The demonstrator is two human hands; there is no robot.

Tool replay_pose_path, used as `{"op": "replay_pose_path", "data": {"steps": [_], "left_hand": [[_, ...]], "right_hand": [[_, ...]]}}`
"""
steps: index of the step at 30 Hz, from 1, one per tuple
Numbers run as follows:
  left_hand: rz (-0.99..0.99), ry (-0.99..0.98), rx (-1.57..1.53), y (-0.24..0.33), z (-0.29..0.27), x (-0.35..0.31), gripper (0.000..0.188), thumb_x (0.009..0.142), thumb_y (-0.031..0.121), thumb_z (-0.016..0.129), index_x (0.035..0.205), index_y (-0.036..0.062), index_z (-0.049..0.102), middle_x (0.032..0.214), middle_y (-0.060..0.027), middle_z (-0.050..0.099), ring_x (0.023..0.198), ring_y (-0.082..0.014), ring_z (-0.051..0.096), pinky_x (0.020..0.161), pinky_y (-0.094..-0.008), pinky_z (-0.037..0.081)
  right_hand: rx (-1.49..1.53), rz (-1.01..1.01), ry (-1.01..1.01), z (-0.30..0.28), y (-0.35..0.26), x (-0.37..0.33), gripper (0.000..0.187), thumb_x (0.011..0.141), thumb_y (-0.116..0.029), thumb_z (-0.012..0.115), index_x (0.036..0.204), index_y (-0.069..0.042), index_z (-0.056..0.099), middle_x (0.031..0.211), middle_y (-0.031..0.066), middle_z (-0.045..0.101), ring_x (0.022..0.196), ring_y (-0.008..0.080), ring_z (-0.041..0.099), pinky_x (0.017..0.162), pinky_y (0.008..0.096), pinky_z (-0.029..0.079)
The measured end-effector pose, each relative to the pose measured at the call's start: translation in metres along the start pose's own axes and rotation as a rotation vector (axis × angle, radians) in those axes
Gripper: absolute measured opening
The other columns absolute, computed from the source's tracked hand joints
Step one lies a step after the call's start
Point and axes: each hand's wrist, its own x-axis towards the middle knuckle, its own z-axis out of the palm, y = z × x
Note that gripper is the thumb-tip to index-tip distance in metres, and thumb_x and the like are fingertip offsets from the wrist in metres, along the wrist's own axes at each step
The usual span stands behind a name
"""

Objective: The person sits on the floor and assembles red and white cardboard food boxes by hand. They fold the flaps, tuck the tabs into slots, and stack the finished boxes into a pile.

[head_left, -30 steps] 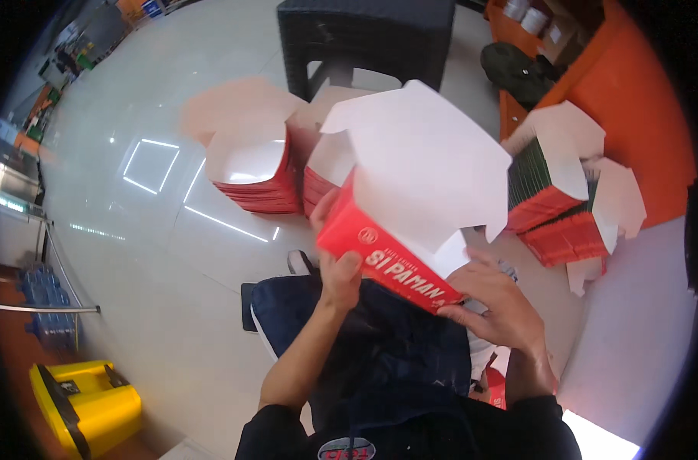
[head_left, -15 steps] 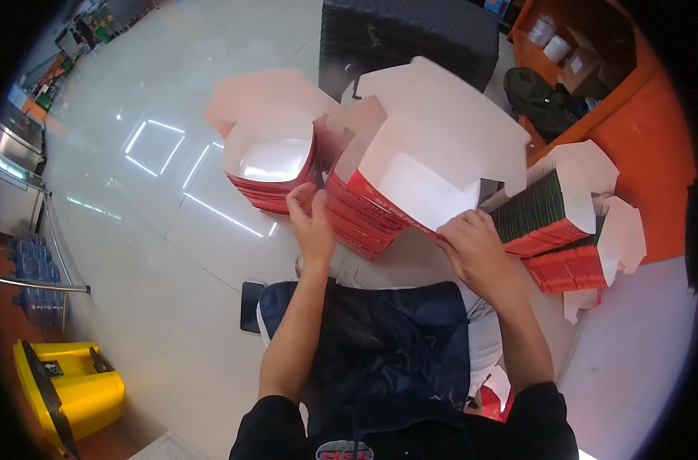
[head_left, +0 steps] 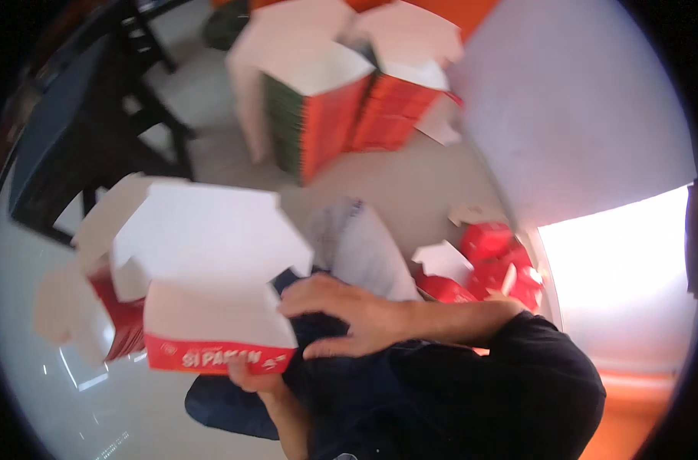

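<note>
An open paper food box [head_left: 220, 316], red outside and white inside, is held up in front of me with its lid raised. My left hand [head_left: 253, 379] grips it at the lower front edge; the other fingers are hidden beneath. At the box's right side is my right hand [head_left: 345, 313], its thumb spread from its fingers. Those fingertips come up to the box's side flap, though I cannot tell whether they touch. Behind the box on the left, a stack of nested red boxes [head_left: 125, 326] is partly covered.
Tall stacks of green-and-red boxes [head_left: 318, 126] and red boxes [head_left: 391, 111] stand at the back. Loose red boxes [head_left: 498, 264] lie to my right by a pale panel [head_left: 579, 107]. A black table-like piece [head_left: 80, 130] stands at the far left.
The view has swung to the right. The front box has left its stack and is in my left hand; my right hand has opened and shifted to its side.
</note>
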Motion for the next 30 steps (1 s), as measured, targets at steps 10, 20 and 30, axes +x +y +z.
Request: {"op": "replay_pose_path", "data": {"steps": [10,20,30], "left_hand": [[0.350,-0.066,0.255,0.018,-0.017,0.021,0.086,0.073,0.033,0.090,0.136,-0.0002,0.041,0.133,-0.0182,0.051,0.122,-0.0328,0.054,0.106,-0.0455,0.045],[0.010,-0.094,0.030,0.018,-0.008,-0.010,0.082,0.076,0.025,0.086,0.139,0.0018,0.039,0.132,-0.0188,0.052,0.117,-0.0333,0.056,0.101,-0.0481,0.048],[-1.122,-0.322,-1.072,0.084,-0.017,0.045,0.069,0.082,0.005,0.074,0.139,0.0032,0.035,0.125,-0.0105,0.055,0.110,-0.0218,0.061,0.096,-0.0363,0.052]], "right_hand": [[-0.511,1.360,-0.357,-0.171,0.064,-0.247,0.065,0.080,-0.043,0.078,0.127,-0.004,0.058,0.123,0.0194,0.061,0.117,0.0326,0.058,0.100,0.0420,0.046],[-0.490,1.197,-0.325,-0.143,0.031,-0.261,0.063,0.087,-0.043,0.072,0.133,-0.004,0.054,0.122,0.0183,0.063,0.119,0.0323,0.058,0.099,0.0444,0.047],[-0.445,0.408,-0.061,-0.105,-0.087,-0.018,0.034,0.088,-0.024,0.074,0.113,-0.003,0.062,0.097,0.0188,0.068,0.089,0.0366,0.069,0.078,0.0438,0.054]]}}
